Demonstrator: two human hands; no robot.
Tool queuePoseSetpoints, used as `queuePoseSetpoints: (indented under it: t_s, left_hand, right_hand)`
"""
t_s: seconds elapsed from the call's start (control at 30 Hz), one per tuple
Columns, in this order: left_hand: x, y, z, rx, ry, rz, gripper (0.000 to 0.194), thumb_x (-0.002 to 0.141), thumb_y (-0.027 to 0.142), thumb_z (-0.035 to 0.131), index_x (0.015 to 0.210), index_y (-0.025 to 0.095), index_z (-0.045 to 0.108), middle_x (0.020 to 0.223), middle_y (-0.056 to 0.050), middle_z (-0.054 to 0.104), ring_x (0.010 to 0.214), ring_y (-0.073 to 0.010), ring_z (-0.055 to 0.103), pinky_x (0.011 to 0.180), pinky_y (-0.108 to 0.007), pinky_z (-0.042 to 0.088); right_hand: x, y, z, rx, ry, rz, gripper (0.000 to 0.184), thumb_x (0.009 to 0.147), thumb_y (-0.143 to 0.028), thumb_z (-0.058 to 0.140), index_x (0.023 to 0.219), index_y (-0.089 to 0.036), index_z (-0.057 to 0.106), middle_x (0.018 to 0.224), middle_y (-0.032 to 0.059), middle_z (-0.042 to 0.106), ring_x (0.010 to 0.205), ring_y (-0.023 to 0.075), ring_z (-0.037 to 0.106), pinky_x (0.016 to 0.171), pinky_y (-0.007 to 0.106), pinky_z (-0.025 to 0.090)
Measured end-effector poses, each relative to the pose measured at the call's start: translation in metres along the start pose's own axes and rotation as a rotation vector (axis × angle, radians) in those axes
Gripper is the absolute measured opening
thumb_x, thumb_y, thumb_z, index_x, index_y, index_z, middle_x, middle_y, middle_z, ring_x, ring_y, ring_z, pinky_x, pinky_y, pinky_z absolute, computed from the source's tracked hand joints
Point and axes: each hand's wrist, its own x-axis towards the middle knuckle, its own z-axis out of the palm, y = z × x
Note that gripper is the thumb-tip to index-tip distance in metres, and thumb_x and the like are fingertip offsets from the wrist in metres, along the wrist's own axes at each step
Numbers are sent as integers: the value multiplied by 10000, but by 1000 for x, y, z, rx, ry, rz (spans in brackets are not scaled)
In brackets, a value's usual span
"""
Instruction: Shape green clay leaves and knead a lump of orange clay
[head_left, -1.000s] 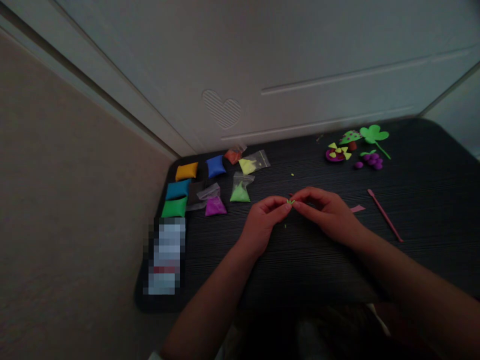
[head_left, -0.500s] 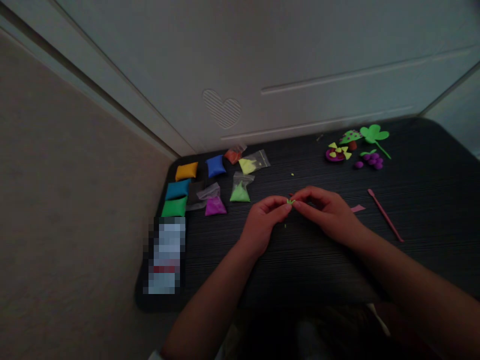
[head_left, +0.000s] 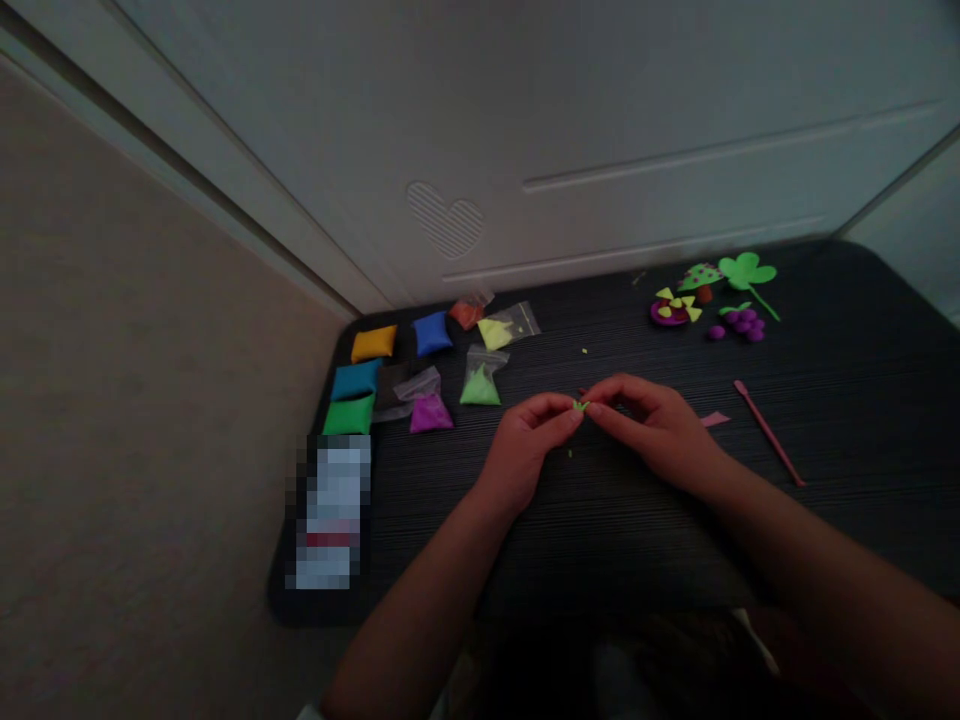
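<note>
Over the middle of the dark table, my left hand (head_left: pixel 531 435) and my right hand (head_left: pixel 645 415) meet at the fingertips. Between them is a small piece of light green clay (head_left: pixel 580 406) with thin pointed ends, pinched by thumb and forefinger on both sides. A reddish bit shows just behind the fingertips, mostly hidden. Beside my right hand lies a flat pink strip (head_left: pixel 715 419), partly covered by it. Farther right rests a slim pink modelling tool (head_left: pixel 769 433). Tiny green crumbs (head_left: pixel 570 453) lie near the hands.
On the left are several clay packets, among them orange (head_left: pixel 374 344), blue (head_left: pixel 433 334), purple (head_left: pixel 430 411) and light green (head_left: pixel 481 384). A blurred-out object (head_left: pixel 334 515) lies at the left edge. Clay models stand back right: a clover (head_left: pixel 747 271), grapes (head_left: pixel 744 322) and a purple dish (head_left: pixel 670 314).
Almost nothing differs. Both hands keep the same pinch on the green clay, and the whole view has shifted very slightly.
</note>
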Motion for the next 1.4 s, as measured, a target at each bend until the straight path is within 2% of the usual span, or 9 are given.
queuePoseSetpoints:
  t_s: [0.73,1.4]
  left_hand:
    - [0,-1,-1,5,-15,20,118,684,261,660,735,160,627,623,41,524,593,-63,415,593,-213,304]
    - [1,-1,-2,20,-18,22,124,690,278,655,748,170,635,631,35,525,594,-68,416,592,-220,305]
  right_hand:
    - [0,0,0,23,-6,15,187,798,-362,545,899,-218,608,811,1,624,763,136,564,693,272,434]
    - [0,0,-1,-17,-11,10,138,808,-336,539,851,-223,606,828,-12,632,787,119,564,719,246,427]
